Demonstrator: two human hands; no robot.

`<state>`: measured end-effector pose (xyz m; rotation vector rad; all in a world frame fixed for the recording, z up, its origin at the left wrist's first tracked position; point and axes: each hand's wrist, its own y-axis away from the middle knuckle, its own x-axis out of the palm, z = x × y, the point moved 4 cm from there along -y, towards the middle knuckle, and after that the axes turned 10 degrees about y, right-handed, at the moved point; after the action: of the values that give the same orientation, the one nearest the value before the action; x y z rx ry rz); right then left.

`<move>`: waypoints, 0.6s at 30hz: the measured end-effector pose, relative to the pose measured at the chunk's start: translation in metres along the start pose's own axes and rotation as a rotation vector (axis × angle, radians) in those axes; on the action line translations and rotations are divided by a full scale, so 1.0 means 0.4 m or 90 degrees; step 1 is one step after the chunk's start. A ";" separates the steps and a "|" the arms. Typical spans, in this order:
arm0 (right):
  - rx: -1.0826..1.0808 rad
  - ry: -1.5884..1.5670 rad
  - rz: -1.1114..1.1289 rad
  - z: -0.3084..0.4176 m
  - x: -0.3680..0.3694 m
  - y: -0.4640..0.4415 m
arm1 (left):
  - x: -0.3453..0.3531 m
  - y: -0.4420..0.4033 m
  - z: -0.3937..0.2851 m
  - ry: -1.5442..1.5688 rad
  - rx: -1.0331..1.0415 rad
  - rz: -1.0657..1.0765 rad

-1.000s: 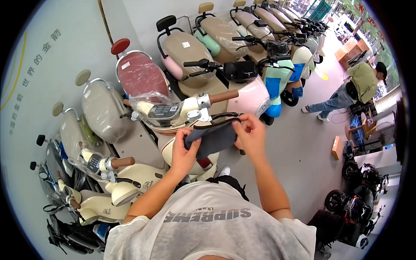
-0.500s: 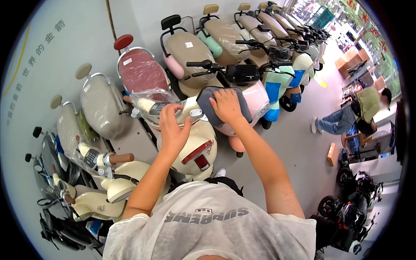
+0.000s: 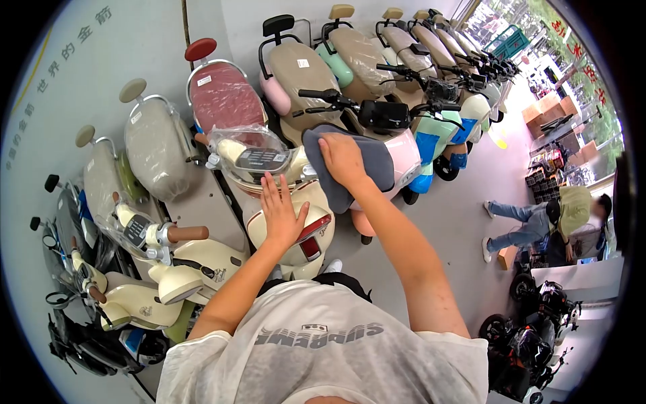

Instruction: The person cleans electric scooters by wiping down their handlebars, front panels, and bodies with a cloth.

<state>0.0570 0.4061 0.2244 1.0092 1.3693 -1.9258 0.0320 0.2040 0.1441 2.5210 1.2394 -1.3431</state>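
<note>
A dark grey cloth drapes over the handlebar area of a cream scooter in front of me. My right hand presses on the cloth, its fingers bent over the left part. Lower and to the left, my left hand is open, with fingers stretched out over the cream body, near the red trim; whether it touches is unclear. Clear plastic wrap covers the scooter's dashboard. Just beyond the cloth stands a pink scooter with a black display.
Scooters with wrapped seats line the wall, among them one with a red seat. More cream scooters stand at the left. A person in a green top is at the right, above black motorcycles. Cardboard boxes sit farther back.
My right hand has shifted slightly left on the cloth, which now hangs lower. My left hand has moved down and flattened from a curled pose. The person at the right has moved nearer.
</note>
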 end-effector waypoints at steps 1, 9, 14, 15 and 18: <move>-0.024 -0.036 -0.001 0.021 0.003 -0.007 | 0.003 0.004 0.019 0.000 -0.004 -0.002; -0.134 0.073 0.218 0.035 0.092 -0.045 | 0.027 0.019 0.070 0.005 0.076 -0.007; -0.087 0.128 0.307 0.032 0.092 -0.067 | 0.034 0.018 0.076 0.014 0.075 -0.001; -0.073 0.115 0.319 0.025 0.083 -0.065 | 0.037 0.018 0.076 0.013 0.069 0.000; -0.010 0.052 0.175 -0.018 0.052 -0.031 | 0.040 0.019 0.080 0.001 0.063 0.006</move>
<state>0.0375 0.4166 0.2121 1.2124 1.2159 -1.6850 0.0199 0.1971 0.1103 2.5903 1.1876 -1.4349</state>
